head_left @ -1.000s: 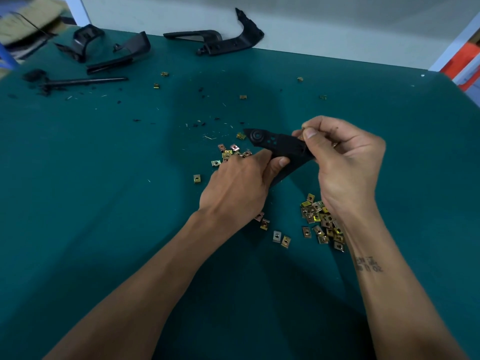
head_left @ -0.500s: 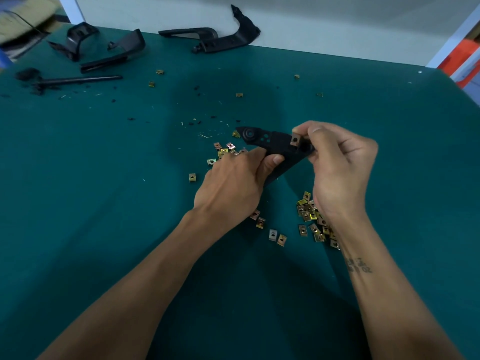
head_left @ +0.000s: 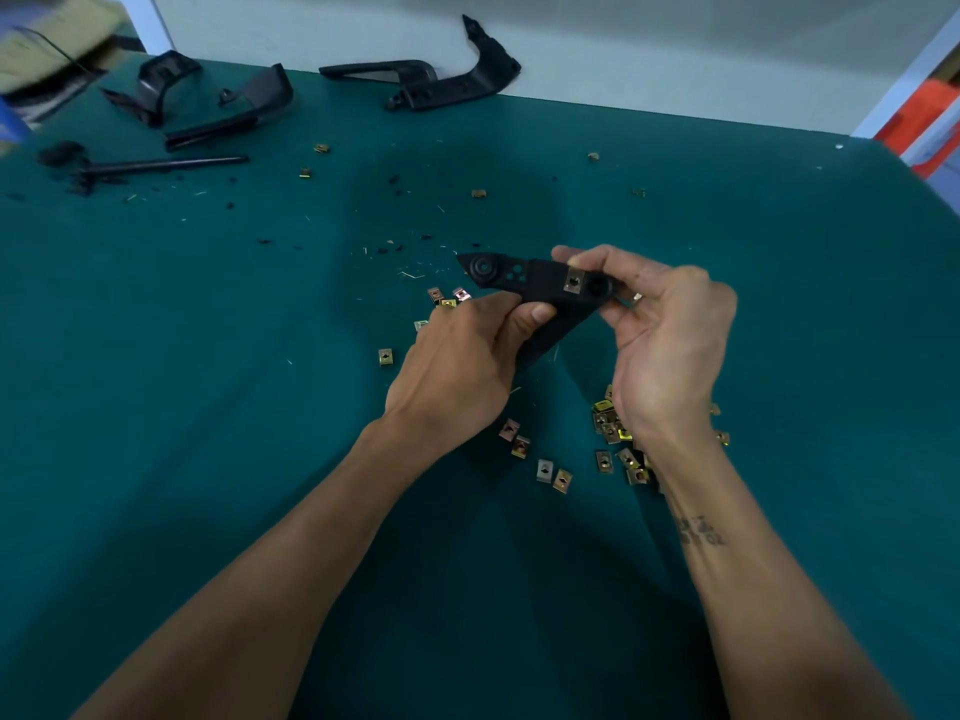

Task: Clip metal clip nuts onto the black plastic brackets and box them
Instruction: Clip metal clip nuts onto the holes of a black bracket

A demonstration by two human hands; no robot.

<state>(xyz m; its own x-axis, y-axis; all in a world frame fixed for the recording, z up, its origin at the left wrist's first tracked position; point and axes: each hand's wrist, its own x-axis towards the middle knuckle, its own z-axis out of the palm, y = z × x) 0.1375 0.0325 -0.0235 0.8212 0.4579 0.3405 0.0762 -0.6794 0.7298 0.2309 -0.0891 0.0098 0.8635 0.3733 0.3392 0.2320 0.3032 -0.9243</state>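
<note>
Since a moment ago the right hand (head_left: 670,330) has drawn its thumb back off the bracket face, so the clip nut (head_left: 572,282) it was covering now shows seated on the bracket's edge beside a round hole. That right hand has its fingers curled round the near end of the black plastic bracket (head_left: 524,283), with the forefinger tip resting just above the nut and what looks like a second nut tucked in its fingers, though that is too small to be sure. At the middle of the bracket the left hand (head_left: 462,366) pinches it between thumb and fingers, holding it lifted clear of the green surface (head_left: 208,407). It looks stiff and light, best held by its flat body with the clip edges left free; the nuts are small, springy metal and easily fumbled. Loose clip nuts (head_left: 613,433) lie scattered under and beside both wrists. More black brackets (head_left: 447,80) rest well apart at the far edge. No box is clearly in view.
</note>
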